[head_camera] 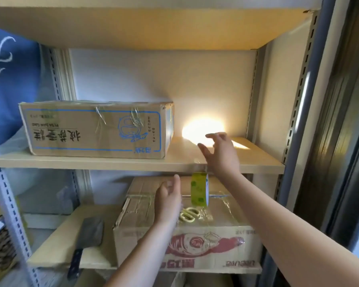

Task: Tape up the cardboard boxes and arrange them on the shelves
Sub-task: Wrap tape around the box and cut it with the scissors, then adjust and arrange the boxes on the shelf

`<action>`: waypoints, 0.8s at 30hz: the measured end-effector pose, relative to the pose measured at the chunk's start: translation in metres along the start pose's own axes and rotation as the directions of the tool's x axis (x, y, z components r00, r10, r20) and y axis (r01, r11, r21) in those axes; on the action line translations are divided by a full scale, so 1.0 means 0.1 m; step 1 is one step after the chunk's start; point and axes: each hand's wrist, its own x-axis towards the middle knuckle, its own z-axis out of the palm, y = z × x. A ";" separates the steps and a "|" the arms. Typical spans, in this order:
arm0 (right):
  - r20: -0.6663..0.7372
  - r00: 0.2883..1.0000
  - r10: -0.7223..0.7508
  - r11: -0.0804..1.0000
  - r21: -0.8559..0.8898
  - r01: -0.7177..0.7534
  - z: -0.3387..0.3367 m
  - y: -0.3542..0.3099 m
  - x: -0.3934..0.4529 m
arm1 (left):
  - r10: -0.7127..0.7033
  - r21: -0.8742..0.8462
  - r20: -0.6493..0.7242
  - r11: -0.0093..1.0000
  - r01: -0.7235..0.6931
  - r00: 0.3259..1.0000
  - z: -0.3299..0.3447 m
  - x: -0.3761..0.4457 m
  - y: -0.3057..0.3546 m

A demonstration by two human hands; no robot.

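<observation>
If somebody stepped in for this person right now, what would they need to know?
Left hand: open, over the lower box, holding nothing.
Right hand: open, fingers spread, at the front edge of the upper shelf.
Tape roll hangs just under that edge by its strip; yellow scissors lie on the lower box.
Done: upper box is taped and shelved; the lower box shows tape across its top.
Left: judge whether the lower box needs more tape. A cleaver lies beside it.
</observation>
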 end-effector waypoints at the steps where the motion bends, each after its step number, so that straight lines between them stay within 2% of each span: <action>1: -0.195 0.976 -0.102 0.992 0.047 0.113 -0.05 -0.06 -0.21 | 0.053 0.063 -0.053 0.997 -0.049 0.997 -0.12 -0.01 -0.12; 2: -0.329 0.913 -0.240 0.962 0.044 0.268 -0.08 -0.12 -0.47 | 0.125 0.131 -0.089 0.985 -0.112 0.988 -0.24 -0.01 -0.26; 3: -0.356 0.852 -0.384 0.909 0.017 0.416 -0.08 -0.17 -0.76 | 0.201 0.203 -0.108 0.963 -0.177 0.974 -0.37 -0.01 -0.40; 4: -0.300 0.805 -0.511 0.843 0.006 0.538 -0.05 -0.19 -1.08 | 0.275 0.268 -0.103 0.933 -0.240 0.956 -0.49 -0.02 -0.56; 6: -0.061 0.766 -0.641 0.766 0.017 0.642 0.18 -0.09 -1.68 | 0.408 0.425 -0.067 0.837 -0.344 0.910 -0.73 -0.08 -0.87; 8: 0.237 0.793 -0.561 0.817 0.003 0.577 0.55 0.12 -2.18 | 0.490 0.573 0.030 0.705 -0.417 0.871 -0.96 -0.19 -1.20; 10: 0.530 0.800 -0.282 0.931 -0.051 0.362 0.94 0.35 -2.54 | 0.454 0.633 0.163 0.632 -0.446 0.876 -1.20 -0.29 -1.56; 11: 0.656 0.744 -0.129 0.968 -0.080 0.238 1.13 0.45 -2.67 | 0.397 0.661 0.224 0.609 -0.439 0.890 -1.30 -0.31 -1.78; 13: 0.805 0.592 0.038 0.981 -0.143 0.131 1.43 0.61 -2.84 | 0.228 0.727 0.311 0.568 -0.386 0.922 -1.45 -0.32 -2.23; 15: 0.885 0.461 0.062 0.970 -0.162 0.180 1.71 0.70 -2.97 | -0.008 0.806 0.328 0.524 -0.276 0.945 -1.55 -0.27 -2.65; 18: 0.955 0.297 0.023 0.937 -0.124 0.327 2.10 0.71 -3.08 | -0.354 0.847 0.195 0.531 0.025 0.915 -1.55 -0.14 -2.96; 20: 0.973 0.228 0.025 0.911 -0.116 0.395 2.36 0.71 -3.12 | -0.552 0.765 0.088 0.570 0.298 0.829 -1.49 -0.04 -3.02; 21: 0.976 0.213 0.048 0.910 -0.130 0.393 2.51 0.70 -3.13 | -0.648 0.679 0.057 0.582 0.447 0.759 -1.46 0.03 -3.06; 23: 0.971 0.225 0.076 0.914 -0.158 0.375 2.80 0.66 -3.17 | -0.799 0.406 0.067 0.569 0.715 0.598 -1.37 0.15 -3.17; 24: 0.967 0.247 0.069 0.909 -0.163 0.384 2.92 0.62 -3.19 | -0.827 0.276 0.077 0.555 0.785 0.557 -1.33 0.20 -3.23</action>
